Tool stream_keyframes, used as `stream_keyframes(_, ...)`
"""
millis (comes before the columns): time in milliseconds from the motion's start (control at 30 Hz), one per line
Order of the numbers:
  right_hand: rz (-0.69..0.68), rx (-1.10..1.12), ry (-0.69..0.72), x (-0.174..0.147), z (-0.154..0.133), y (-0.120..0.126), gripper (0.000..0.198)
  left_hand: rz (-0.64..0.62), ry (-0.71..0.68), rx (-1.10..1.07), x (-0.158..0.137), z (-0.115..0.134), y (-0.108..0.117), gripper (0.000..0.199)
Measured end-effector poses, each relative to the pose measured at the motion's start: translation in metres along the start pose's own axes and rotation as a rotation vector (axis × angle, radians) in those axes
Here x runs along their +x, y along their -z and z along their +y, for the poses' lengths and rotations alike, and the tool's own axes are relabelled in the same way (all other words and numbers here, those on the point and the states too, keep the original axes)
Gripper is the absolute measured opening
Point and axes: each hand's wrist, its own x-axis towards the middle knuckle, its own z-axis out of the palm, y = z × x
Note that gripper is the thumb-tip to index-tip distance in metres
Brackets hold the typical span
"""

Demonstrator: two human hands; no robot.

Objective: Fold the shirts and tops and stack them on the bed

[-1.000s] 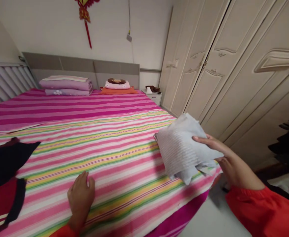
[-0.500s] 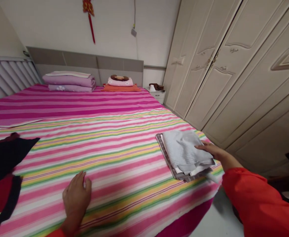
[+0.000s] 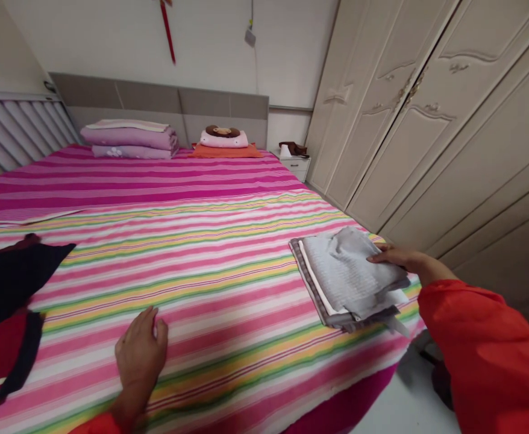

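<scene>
A stack of folded clothes lies near the bed's right edge, with a light grey folded garment (image 3: 346, 271) on top. My right hand (image 3: 393, 258) grips the right edge of this garment, thumb on its upper face and the other fingers partly hidden. The cloth is creased and a little raised near the hand. Under it show a white layer and a darker grey layer (image 3: 312, 288). My left hand (image 3: 142, 349) lies on the striped sheet (image 3: 228, 301), holding nothing, its thumb apart from the fingers.
Dark and red clothes (image 3: 9, 289) lie at the bed's left. Folded purple bedding (image 3: 129, 141) and a pink pillow (image 3: 223, 139) on an orange one sit by the headboard (image 3: 147, 99). A wardrobe (image 3: 395, 132) and a nightstand (image 3: 297, 167) stand to the right.
The top grey garment has shifted and bunched slightly up and to the right under my right hand, baring more of the white layer at its left. My left hand stays in place. The view has tilted down slightly.
</scene>
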Motion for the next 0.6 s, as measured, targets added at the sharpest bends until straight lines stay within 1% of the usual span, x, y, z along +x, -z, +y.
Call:
stream_keyframes(33,0.063,-0.121,-0.002,0.001,-0.002,-0.001,0.031,0.003,0.002,0.004,0.000,0.000,0.001,0.045)
stream_keyframes(100,0.151,-0.326,-0.050,0.002,-0.010,-0.005,0.035,-0.001,0.004,0.012,0.000,0.001,0.001,0.046)
stream_keyframes(167,0.288,-0.376,-0.027,-0.001,-0.019,-0.016,0.044,-0.008,0.005,0.014,0.000,0.001,0.002,0.045)
stream_keyframes(233,0.393,-0.429,0.057,-0.005,-0.028,-0.034,0.050,-0.008,0.004,0.010,0.001,0.001,0.002,0.044)
stream_keyframes(333,0.475,-0.557,0.239,-0.012,-0.033,-0.072,0.052,-0.006,0.005,0.009,0.001,-0.001,0.001,0.043)
stream_keyframes(367,0.470,-0.603,0.266,-0.013,-0.031,-0.085,0.054,-0.010,0.003,0.012,0.001,-0.002,0.000,0.044)
stream_keyframes(400,0.439,-0.641,0.263,-0.013,-0.027,-0.098,0.055,-0.014,0.002,0.015,0.001,-0.003,0.000,0.045)
stream_keyframes(467,0.330,-0.686,0.198,-0.009,-0.014,-0.119,0.055,-0.018,-0.004,0.019,0.001,-0.004,-0.001,0.047)
stream_keyframes(533,0.234,-0.711,0.143,-0.001,0.001,-0.132,0.055,-0.021,-0.013,0.020,0.001,-0.006,-0.002,0.048)
stream_keyframes(600,0.185,-0.704,0.122,0.010,0.010,-0.133,0.055,-0.022,-0.014,0.026,0.001,-0.007,-0.003,0.048)
